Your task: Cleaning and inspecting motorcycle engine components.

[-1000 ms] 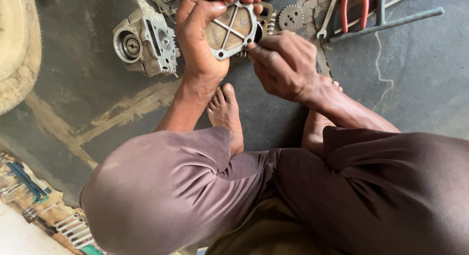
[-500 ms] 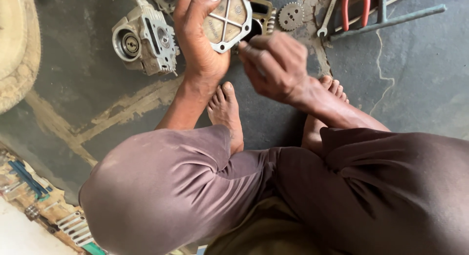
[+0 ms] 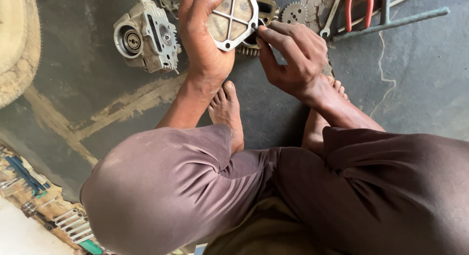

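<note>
On the dark floor (image 3: 415, 88) at the left lies a grey metal engine part (image 3: 146, 37). Just right of it, the left hand (image 3: 205, 40) is closed around a round metal cover (image 3: 232, 18) with a cross-shaped rib, held up above the floor. The right hand (image 3: 293, 57) has its fingers pinched together at the cover's right edge; whether they grip anything small I cannot tell. Behind lies a toothed gear (image 3: 294, 12), then red-handled pliers (image 3: 359, 10) and a grey metal bar (image 3: 391, 22) at the far right.
</note>
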